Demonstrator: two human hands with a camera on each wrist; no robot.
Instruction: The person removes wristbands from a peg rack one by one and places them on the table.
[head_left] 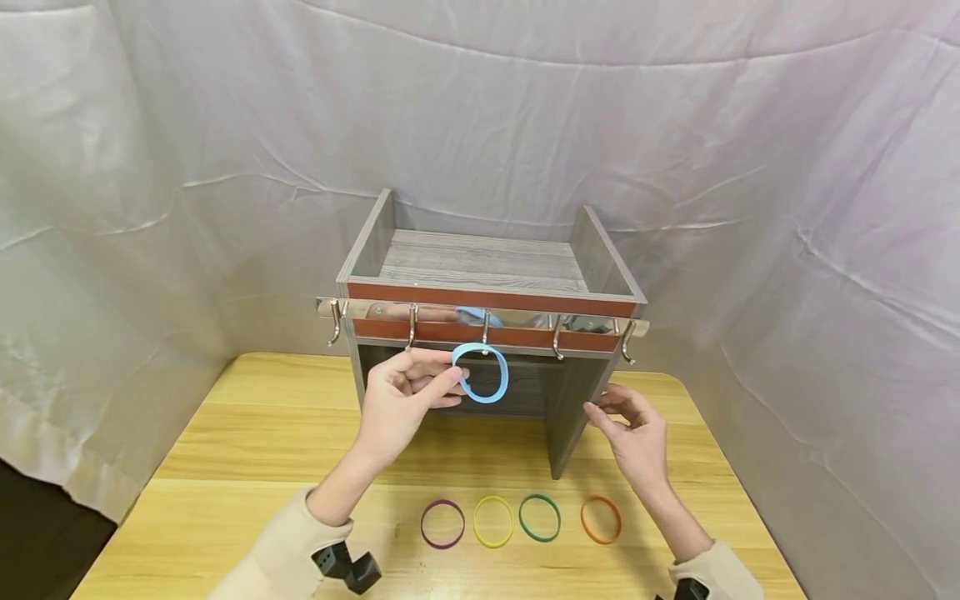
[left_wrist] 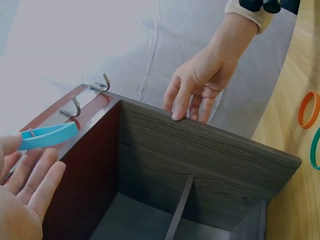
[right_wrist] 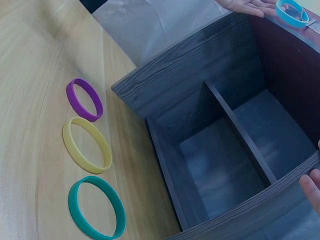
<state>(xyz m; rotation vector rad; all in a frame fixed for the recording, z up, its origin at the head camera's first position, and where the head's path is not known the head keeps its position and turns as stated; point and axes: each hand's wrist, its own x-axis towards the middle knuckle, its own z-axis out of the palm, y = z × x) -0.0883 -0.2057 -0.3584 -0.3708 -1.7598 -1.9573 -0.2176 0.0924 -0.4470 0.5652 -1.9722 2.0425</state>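
My left hand [head_left: 408,396] pinches a light blue silicone wristband [head_left: 501,388] between thumb and fingers, at the band's left side. The band's top overlaps the tip of the middle hook [head_left: 486,327] in the head view. That hook is on a metal hook rail [head_left: 517,318] across the front of a grey wood-grain shelf unit [head_left: 480,262]. My right hand [head_left: 636,429] touches the front edge of the unit's right side panel [head_left: 573,408] with thumb and fingertips, its fingers loosely bent along the outer side.
On the wooden table [head_left: 262,442], in front of the unit, lie a purple wristband [head_left: 423,532], a yellow wristband [head_left: 476,532], a green wristband [head_left: 523,527] and an orange wristband [head_left: 617,518]. Other hooks [head_left: 412,327] stick out along the rail. Grey cloth [head_left: 480,125] hangs behind and at both sides.
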